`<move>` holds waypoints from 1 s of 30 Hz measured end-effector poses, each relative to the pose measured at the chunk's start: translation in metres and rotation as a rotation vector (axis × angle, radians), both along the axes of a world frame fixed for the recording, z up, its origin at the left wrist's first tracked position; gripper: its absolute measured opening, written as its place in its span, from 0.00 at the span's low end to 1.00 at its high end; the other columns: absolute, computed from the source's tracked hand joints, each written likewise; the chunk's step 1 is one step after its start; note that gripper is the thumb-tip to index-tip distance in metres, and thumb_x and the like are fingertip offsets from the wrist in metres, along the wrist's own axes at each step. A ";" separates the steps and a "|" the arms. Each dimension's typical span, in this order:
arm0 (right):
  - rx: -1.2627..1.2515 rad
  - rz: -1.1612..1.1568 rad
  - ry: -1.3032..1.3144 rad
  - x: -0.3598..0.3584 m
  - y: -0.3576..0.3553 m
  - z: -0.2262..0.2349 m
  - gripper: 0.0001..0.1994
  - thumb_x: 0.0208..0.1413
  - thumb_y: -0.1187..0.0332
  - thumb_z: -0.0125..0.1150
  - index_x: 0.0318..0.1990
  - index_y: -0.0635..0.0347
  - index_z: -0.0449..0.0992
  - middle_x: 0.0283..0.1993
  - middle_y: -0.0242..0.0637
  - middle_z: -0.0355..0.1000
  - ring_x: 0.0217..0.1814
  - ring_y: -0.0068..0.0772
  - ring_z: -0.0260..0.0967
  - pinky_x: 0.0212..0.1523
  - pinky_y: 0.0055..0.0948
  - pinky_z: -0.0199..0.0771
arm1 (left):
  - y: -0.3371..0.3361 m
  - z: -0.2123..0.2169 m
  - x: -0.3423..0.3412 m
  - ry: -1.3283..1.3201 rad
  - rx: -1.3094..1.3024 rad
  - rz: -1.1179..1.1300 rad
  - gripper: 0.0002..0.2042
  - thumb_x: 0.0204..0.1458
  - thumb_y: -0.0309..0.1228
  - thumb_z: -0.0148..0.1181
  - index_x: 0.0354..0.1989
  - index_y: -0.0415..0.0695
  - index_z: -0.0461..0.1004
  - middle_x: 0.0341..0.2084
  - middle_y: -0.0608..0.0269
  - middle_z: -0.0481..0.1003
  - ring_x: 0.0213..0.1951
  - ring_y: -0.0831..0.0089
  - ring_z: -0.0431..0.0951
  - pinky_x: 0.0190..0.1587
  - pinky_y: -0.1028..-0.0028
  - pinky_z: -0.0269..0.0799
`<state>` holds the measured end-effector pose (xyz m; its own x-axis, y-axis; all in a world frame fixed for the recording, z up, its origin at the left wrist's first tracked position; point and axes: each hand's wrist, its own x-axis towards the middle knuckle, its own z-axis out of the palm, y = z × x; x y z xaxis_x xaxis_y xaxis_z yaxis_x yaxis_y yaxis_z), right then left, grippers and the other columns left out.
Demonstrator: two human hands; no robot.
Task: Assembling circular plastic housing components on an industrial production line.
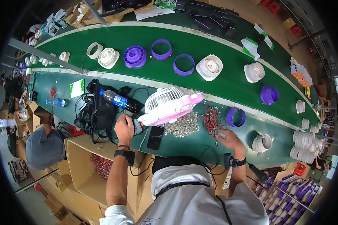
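Note:
My left hand (124, 129) is on the bench with its fingers curled, beside a small grey device (137, 127) and the left end of a white and pink fan (168, 106). What it grips, if anything, is hidden. My right hand (231, 140) reaches toward a tangle of red and black wires (213, 120), fingers apart and nothing visible in them. A heap of small metal parts (182, 125) lies between the fan and the wires. A black phone (155, 138) rests close to my left hand.
Behind the bench, a green conveyor belt (131, 77) carries white and purple round housings. A dark drink bottle (120, 100) lies by a black bag (95, 112). To the right stand a purple ring (236, 117) and a white housing (261, 143). An open cardboard box (79, 165) sits at lower left.

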<state>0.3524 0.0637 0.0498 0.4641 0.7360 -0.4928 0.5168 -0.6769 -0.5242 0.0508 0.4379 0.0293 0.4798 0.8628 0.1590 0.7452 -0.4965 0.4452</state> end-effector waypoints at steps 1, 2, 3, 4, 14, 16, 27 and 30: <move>0.035 -0.057 -0.003 0.003 0.005 0.004 0.20 0.61 0.61 0.57 0.55 0.65 0.76 0.56 0.56 0.73 0.58 0.59 0.70 0.60 0.45 0.69 | -0.001 -0.002 -0.001 -0.001 -0.004 0.008 0.14 0.62 0.35 0.45 0.30 0.40 0.73 0.30 0.48 0.77 0.34 0.44 0.76 0.36 0.52 0.71; 0.042 -0.061 -0.005 0.005 0.015 0.013 0.20 0.61 0.61 0.57 0.55 0.65 0.76 0.56 0.56 0.73 0.58 0.59 0.70 0.60 0.45 0.69 | -0.001 -0.001 -0.002 -0.002 -0.007 0.017 0.14 0.62 0.35 0.45 0.30 0.40 0.74 0.30 0.47 0.77 0.34 0.44 0.77 0.36 0.52 0.71; 0.101 -0.078 -0.076 0.009 0.027 0.023 0.20 0.61 0.62 0.58 0.55 0.65 0.76 0.55 0.56 0.73 0.58 0.59 0.70 0.60 0.45 0.69 | -0.002 -0.001 -0.002 -0.003 0.000 0.016 0.14 0.62 0.35 0.45 0.30 0.40 0.74 0.30 0.47 0.77 0.34 0.44 0.77 0.36 0.52 0.71; 0.163 -0.094 -0.147 0.015 0.043 0.033 0.19 0.61 0.62 0.58 0.54 0.66 0.76 0.55 0.56 0.73 0.58 0.59 0.70 0.60 0.45 0.69 | -0.003 0.001 -0.001 0.005 -0.002 0.013 0.14 0.62 0.35 0.45 0.31 0.40 0.74 0.30 0.47 0.77 0.34 0.44 0.77 0.36 0.52 0.71; 0.440 0.220 0.040 0.121 0.271 0.074 0.14 0.60 0.66 0.57 0.48 0.65 0.79 0.42 0.47 0.79 0.46 0.42 0.78 0.46 0.35 0.75 | -0.002 0.002 -0.003 -0.010 -0.043 0.034 0.13 0.62 0.34 0.46 0.30 0.39 0.72 0.28 0.46 0.75 0.33 0.43 0.75 0.35 0.51 0.69; 0.311 0.361 0.028 0.144 0.321 0.062 0.12 0.60 0.68 0.57 0.47 0.64 0.79 0.46 0.46 0.78 0.49 0.41 0.77 0.50 0.36 0.75 | -0.001 0.003 0.001 -0.006 -0.059 0.036 0.13 0.62 0.34 0.46 0.30 0.39 0.71 0.28 0.46 0.75 0.33 0.43 0.75 0.35 0.51 0.69; 0.031 0.568 -0.121 0.147 0.408 -0.118 0.24 0.54 0.74 0.54 0.62 0.62 0.70 0.66 0.50 0.63 0.72 0.50 0.58 0.71 0.40 0.58 | 0.000 0.005 0.009 -0.007 -0.079 0.050 0.10 0.59 0.30 0.49 0.28 0.38 0.71 0.27 0.47 0.73 0.33 0.46 0.75 0.35 0.52 0.70; 0.280 0.539 -0.142 0.147 0.399 -0.105 0.20 0.57 0.66 0.60 0.53 0.70 0.75 0.59 0.54 0.69 0.66 0.52 0.64 0.65 0.41 0.64 | 0.000 0.002 0.004 -0.016 -0.060 0.038 0.10 0.59 0.30 0.49 0.28 0.38 0.71 0.26 0.47 0.73 0.32 0.46 0.75 0.35 0.52 0.69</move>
<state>0.4996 0.4629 -0.0549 0.0384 0.9774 -0.2079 0.8253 -0.1483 -0.5449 0.0543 0.4379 0.0317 0.4442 0.8886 0.1142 0.7554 -0.4400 0.4855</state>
